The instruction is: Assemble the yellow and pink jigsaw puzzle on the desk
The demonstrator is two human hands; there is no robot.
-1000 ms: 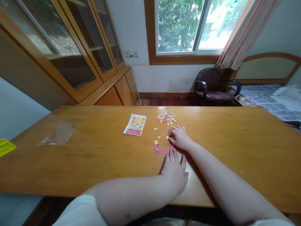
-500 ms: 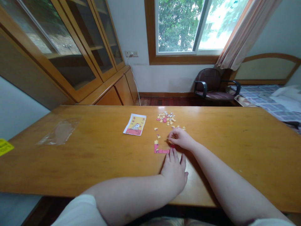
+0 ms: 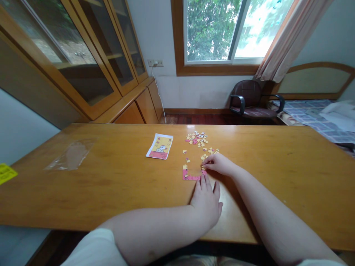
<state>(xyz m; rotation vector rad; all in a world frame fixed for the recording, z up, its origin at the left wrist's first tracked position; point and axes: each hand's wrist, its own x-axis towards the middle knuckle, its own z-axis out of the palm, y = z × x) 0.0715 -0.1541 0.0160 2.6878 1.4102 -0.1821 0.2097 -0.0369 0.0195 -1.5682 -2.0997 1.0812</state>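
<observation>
A partly joined jigsaw puzzle (image 3: 191, 178) forms a pink U-shaped border with a yellow piece at its upper left end. My left hand (image 3: 206, 201) lies flat with fingers spread, its fingertips on the lower right corner of that border. Just above the border's right side, my right hand (image 3: 219, 164) pinches a small yellow puzzle piece (image 3: 202, 167), partly hidden by the fingers. Beyond the right hand lie several loose yellow pieces (image 3: 212, 150). Two small groups of pieces, one by a yellow-and-pink piece (image 3: 188, 160), sit above the border's left side.
A heap of loose puzzle pieces (image 3: 196, 138) lies farther back. Left of it is a picture card (image 3: 160, 146) showing a white animal. A clear plastic bag (image 3: 70, 155) rests on the left of the wooden table (image 3: 124, 177). An armchair (image 3: 249, 99) stands beyond the table.
My right hand has moved slightly right and down, bringing the piece to the upper end of the border's right side. My left hand has stayed in place.
</observation>
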